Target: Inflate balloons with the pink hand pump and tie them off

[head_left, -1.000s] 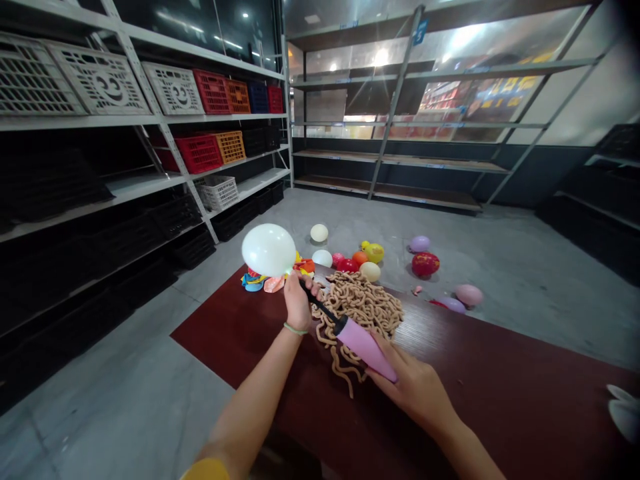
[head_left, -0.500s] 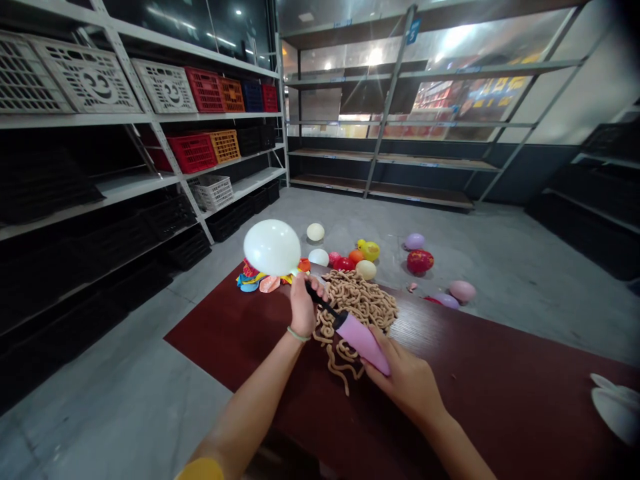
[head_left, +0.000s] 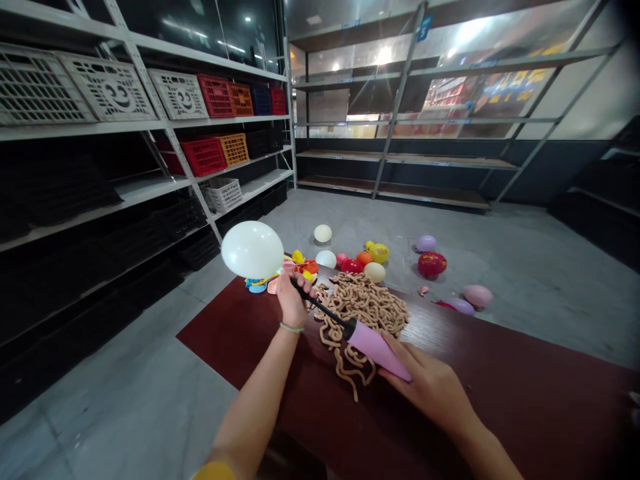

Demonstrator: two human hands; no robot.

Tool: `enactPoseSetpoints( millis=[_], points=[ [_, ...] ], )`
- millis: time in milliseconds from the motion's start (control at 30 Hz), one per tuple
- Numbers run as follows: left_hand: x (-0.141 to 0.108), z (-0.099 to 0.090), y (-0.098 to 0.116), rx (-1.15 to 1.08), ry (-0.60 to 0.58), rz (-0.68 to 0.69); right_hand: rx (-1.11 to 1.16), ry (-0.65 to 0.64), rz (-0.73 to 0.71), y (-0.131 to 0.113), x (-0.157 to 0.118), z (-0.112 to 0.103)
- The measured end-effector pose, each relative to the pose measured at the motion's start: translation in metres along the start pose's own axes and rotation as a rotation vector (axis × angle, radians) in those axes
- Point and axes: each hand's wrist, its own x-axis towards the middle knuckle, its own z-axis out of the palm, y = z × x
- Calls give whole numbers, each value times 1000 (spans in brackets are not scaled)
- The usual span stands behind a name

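Note:
A pink balloon pump (head_left: 379, 348) with a black rod slants across the table between my two hands. My left hand (head_left: 293, 300) is closed around the pump's black front end and the neck of a white inflated balloon (head_left: 253, 249), which points off to the left. The fingers hide the nozzle. My right hand (head_left: 434, 380) wraps the pump's pink body at its lower right end. Beneath the pump lies a heap of tan, noodle-like strands (head_left: 370, 303) on the dark red table (head_left: 480, 393).
Flat, uninflated balloons (head_left: 257, 285) lie at the table's far left edge. On the floor beyond are several inflated balloons, among them a red patterned one (head_left: 432, 265) and a yellow duck-shaped one (head_left: 379, 252). Shelving with crates (head_left: 203, 155) stands left; a metal rack (head_left: 395, 100) stands behind.
My hands have moved apart, and more of the pump's black rod shows between them. The white balloon has shifted left with my left hand and looks slightly larger. The view has turned slightly left.

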Motion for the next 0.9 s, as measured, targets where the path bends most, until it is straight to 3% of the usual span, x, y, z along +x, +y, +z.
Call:
enactPoseSetpoints(
  millis=[100,200,400,500,700,900],
  points=[
    [10,-3,7,-20,55,10,-63,54,-20,-1,1,-4],
    [6,0,-3,-33,55,-1,-118,86,12,-10,3,-3],
    [-30,11,-46,2,-129,-114,-125,11,202,-30,5,8],
    [-38,14,-53,31,-195,-151,-94,-1,227,-34,8,9],
    [-16,12,-25,0,-125,-95,-40,4,131,-20,8,2],
    [13,-2,3,-12,-12,2,-106,91,-11,-5,4,-9]
  ],
)
